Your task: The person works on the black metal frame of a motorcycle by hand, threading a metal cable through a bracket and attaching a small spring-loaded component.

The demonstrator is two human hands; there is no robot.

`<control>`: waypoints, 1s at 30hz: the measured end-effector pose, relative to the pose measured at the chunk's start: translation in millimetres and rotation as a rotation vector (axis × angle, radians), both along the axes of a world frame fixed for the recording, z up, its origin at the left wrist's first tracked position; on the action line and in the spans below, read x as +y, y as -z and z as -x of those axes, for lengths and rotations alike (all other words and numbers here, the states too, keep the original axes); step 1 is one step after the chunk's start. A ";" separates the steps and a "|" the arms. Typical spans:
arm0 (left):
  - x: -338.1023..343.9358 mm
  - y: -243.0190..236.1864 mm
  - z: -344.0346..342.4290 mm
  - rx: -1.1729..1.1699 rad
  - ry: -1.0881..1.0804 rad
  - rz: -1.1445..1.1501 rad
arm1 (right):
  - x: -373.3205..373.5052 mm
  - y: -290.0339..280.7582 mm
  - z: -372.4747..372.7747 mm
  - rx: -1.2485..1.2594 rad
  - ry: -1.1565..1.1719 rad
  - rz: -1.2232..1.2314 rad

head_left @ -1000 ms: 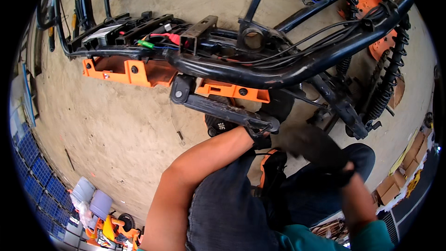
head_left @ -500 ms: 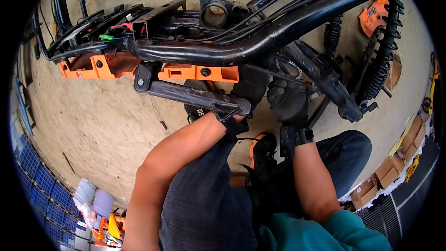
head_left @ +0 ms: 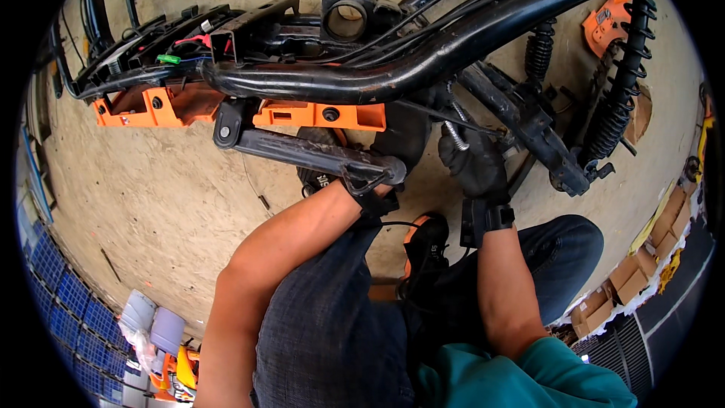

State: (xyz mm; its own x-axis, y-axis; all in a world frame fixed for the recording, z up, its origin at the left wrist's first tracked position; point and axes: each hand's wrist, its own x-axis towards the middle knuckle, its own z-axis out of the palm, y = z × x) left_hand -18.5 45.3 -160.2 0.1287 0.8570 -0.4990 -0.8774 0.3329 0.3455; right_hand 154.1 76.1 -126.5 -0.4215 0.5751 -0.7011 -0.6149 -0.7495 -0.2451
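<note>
My left hand (head_left: pixel 400 140), in a black glove, reaches behind a black bar (head_left: pixel 302 147) and under the black tubular frame (head_left: pixel 347 83); its fingers are hidden. My right hand (head_left: pixel 476 162), also gloved, has curled fingers at the lower end of a silver coiled sleeve (head_left: pixel 454 127) that hangs beneath the frame. An orange plastic bracket (head_left: pixel 355 117) is bolted under the frame just above my left hand. A black angled member (head_left: pixel 513 121) runs down to the right of my right hand.
Coil-over shocks (head_left: pixel 615 117) and an orange panel (head_left: pixel 600 26) are at the right of the frame. My shoe (head_left: pixel 423 249) is on the concrete floor (head_left: pixel 143 211). Blue crates (head_left: pixel 68 310) and plastic containers (head_left: pixel 162 329) are lower left; cardboard boxes (head_left: pixel 630 276) lie lower right.
My right hand has moved up from beside my knee to under the frame, and the coiled sleeve now reaches down into its fingers. The view has shifted, so the frame appears higher and farther left.
</note>
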 end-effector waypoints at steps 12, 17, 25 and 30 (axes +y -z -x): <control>11.8 -33.9 18.2 0.826 0.503 -0.061 | 34.3 23.6 25.2 -0.998 -0.789 -1.123; 3.3 -25.5 15.0 1.334 0.435 -0.340 | 49.3 8.3 38.6 -1.088 -0.870 -0.993; 8.5 -7.3 42.3 1.503 0.335 -0.446 | 50.6 47.9 43.0 -1.158 -0.874 -1.476; 16.1 5.7 47.9 1.614 0.312 -0.491 | 51.3 63.7 53.2 -1.140 -0.671 -1.258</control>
State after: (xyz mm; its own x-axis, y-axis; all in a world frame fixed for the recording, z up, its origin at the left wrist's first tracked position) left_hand -66.3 61.3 -165.9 -0.0229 0.9997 0.0008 0.5076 0.0110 0.8615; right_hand 101.0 127.4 -190.2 -0.4575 0.8821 -0.1120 0.5305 0.1697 -0.8306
